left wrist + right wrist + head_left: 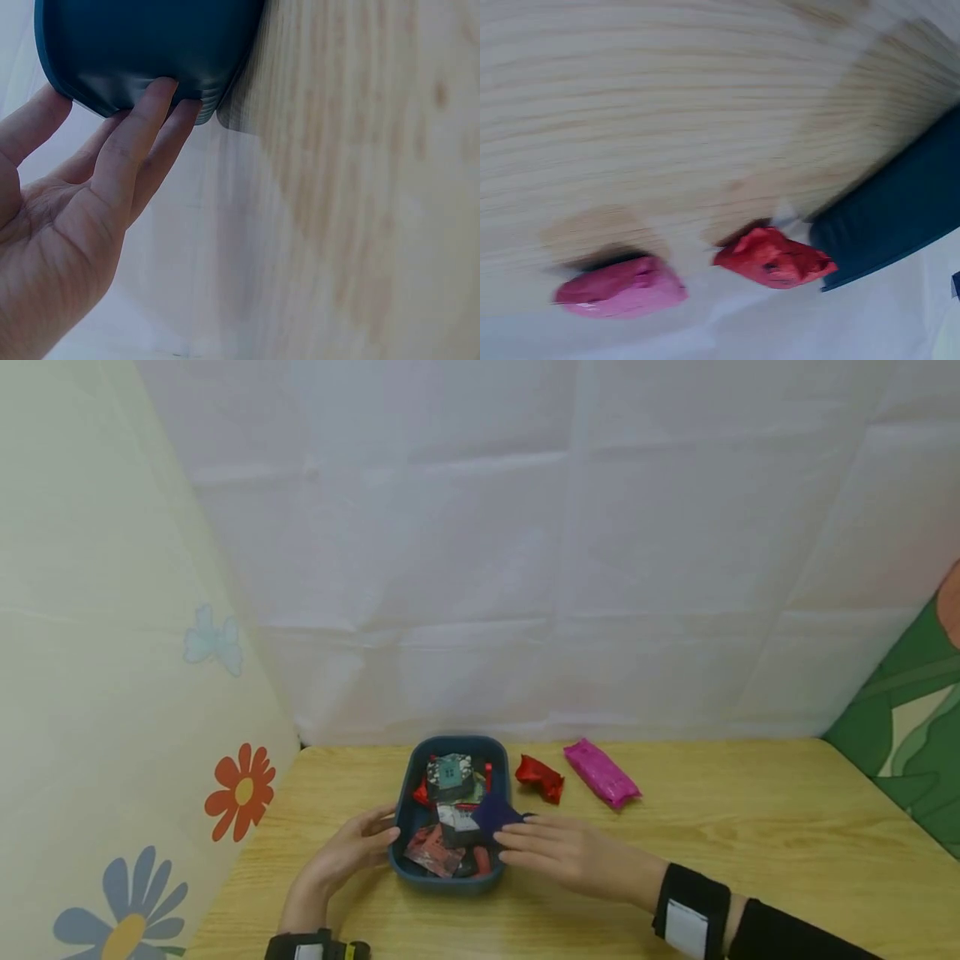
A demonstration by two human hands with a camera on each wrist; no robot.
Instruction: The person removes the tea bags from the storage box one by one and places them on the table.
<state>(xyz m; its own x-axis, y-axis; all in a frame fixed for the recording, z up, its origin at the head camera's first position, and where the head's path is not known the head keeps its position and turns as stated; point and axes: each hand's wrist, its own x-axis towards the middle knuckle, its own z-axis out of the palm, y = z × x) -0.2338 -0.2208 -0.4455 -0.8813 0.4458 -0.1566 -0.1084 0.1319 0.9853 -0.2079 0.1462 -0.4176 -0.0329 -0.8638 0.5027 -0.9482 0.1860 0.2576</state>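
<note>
On the wooden table (750, 827), near its back edge, stands a dark blue tray (408, 793) filled with small packets. Both hands are at the tray, one on each long side.

Left hand (352, 852): fingers straight and loosely spread, fingertips (161, 90) pressed flat against the tray's outer wall. Nothing is held; the hand braces the tray from the left.

Right hand (570, 852): it lies at the tray's right rim with fingers extended toward the contents. A dark purple packet (491, 814) lies at the rim, touching or just above the fingertips. Whether the fingers pinch it or merely rest beside it cannot be told from the head view, and the right wrist view does not show the fingers.

Step in hand, as judged: steadying the tray while one packet at the right rim is handled. Any next move calls for a firm pinch on the purple packet's edge, with the left hand holding the tray against sliding.

Position of other items: a red packet (540, 777) lies on the table just beside the tray's right wall, apart from it; a pink packet (602, 772) lies further right, near the red one but not touching. Both are beyond the right hand, toward the white backdrop (525, 527).
</note>
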